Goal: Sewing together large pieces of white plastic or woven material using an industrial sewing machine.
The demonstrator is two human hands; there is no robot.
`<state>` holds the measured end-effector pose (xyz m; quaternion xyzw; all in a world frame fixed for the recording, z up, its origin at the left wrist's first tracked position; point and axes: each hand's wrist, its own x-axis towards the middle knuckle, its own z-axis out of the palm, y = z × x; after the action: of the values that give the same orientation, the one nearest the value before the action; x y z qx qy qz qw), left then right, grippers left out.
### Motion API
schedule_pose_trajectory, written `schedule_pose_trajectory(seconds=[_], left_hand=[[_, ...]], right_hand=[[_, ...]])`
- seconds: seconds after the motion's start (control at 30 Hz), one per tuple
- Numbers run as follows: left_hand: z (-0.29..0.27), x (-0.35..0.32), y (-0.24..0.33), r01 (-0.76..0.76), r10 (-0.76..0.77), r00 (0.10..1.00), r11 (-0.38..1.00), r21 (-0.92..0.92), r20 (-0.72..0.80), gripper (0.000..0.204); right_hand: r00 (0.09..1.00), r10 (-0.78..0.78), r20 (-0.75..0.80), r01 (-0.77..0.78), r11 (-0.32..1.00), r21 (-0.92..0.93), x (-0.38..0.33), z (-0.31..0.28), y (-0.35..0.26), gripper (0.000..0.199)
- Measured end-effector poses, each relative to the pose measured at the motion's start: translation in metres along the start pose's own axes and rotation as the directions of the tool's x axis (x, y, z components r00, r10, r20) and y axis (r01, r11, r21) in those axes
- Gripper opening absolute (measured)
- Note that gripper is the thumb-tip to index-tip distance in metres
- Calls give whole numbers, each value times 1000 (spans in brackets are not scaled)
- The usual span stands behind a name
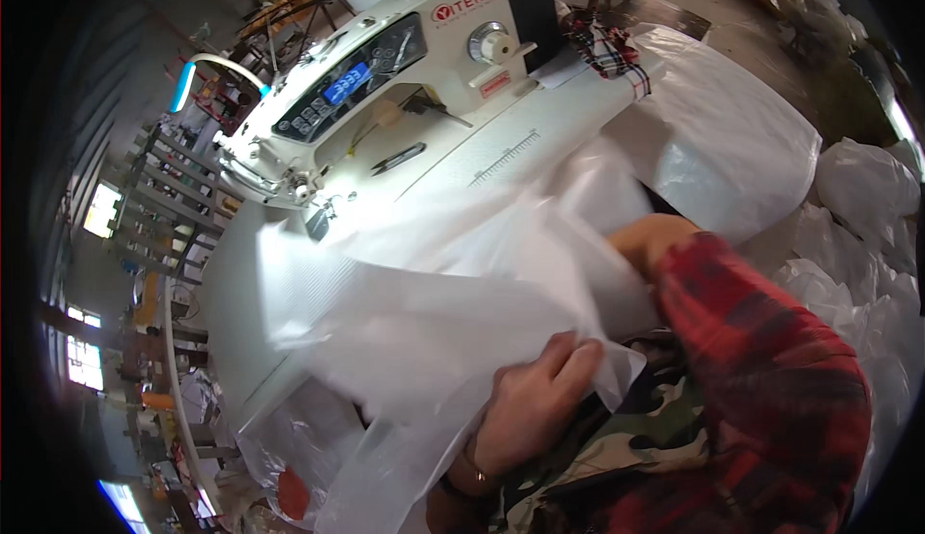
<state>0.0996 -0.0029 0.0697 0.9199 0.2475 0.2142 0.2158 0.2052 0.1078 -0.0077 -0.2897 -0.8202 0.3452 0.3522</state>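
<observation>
A translucent white plastic sheet (434, 327), creased and blurred in places, spreads over the front of the sewing machine's bed. My left hand (540, 390) pinches its near edge, fingers closed, above my camouflage-patterned clothing. Coming in from the right in a red-and-black checked sleeve, my right hand (641, 242) reaches into the raised folds of the sheet. Its fingers are hidden there, so their grip does not show. Beyond the sheet stands a white sewing machine (453, 38); its lit needle area (318, 216) lies just past the sheet's far left part.
A pen-like tool (398, 159) lies on the machine bed beside a printed ruler scale (506, 156). Checked cloth (607, 52) rests at the bed's right end. More white plastic sheeting (742, 134) covers the right side, with bulging plastic bags (867, 187) beyond. A lamp (183, 86) glows at the far left.
</observation>
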Motion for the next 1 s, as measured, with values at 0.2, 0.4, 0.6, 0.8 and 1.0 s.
schedule_pose_trajectory(seconds=[0.2,0.4,0.6,0.8,1.0], left_hand=[[-26,-69,46,496,-383,868,691,527,-315,28],[-40,-102,51,672,-400,739,385,633,-542,19],[-89,-132,-8,821,-357,509,474,318,-783,17],[-123,-150,-55,903,-427,291,419,98,-856,30],[-130,-152,-85,908,-396,349,365,203,-849,27]], right_hand=[[958,-4,285,-103,928,358,72,68,-9,50],[880,4,475,-327,730,600,79,90,-8,53],[786,47,617,-604,276,748,54,74,22,57],[795,75,602,-573,-231,786,16,27,53,60],[829,311,465,-559,494,665,-6,-23,8,67]])
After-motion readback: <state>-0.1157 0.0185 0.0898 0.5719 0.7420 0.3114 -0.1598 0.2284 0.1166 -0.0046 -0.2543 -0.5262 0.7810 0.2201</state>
